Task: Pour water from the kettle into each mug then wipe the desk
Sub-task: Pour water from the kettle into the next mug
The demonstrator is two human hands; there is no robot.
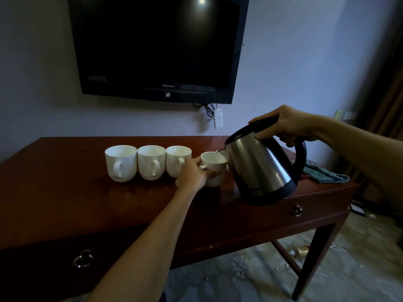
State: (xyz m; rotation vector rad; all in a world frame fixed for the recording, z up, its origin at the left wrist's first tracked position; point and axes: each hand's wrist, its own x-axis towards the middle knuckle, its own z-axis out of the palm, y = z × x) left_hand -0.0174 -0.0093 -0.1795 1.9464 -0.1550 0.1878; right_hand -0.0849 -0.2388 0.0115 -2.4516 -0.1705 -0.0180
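Kettle (259,168) is steel with a black lid, base and handle; it is held in the air over the right part of the desk (65,192), tilted left, spout just above the rim of the fourth mug (214,165); a thin stream of water shows at the spout; right hand (285,125) is wrapped round the top of the handle, thumb resting on the steel body just under the lid; left hand (192,175) grips the fourth mug at its handle side, fingers curled round it; this mug stands on the desk, slightly in front of the row; three more white mugs stand to its left in a tight line, handles facing the camera: first mug (121,163), second mug (151,162), third mug (177,161); cannot tell the water level in any of them; teal cloth (325,174) lies crumpled on the far right end of the desk, behind the kettle; desk is dark reddish wood with ring-pull drawers; black TV (159,46) hangs on the wall above; white power strip (218,118) dangles under it.
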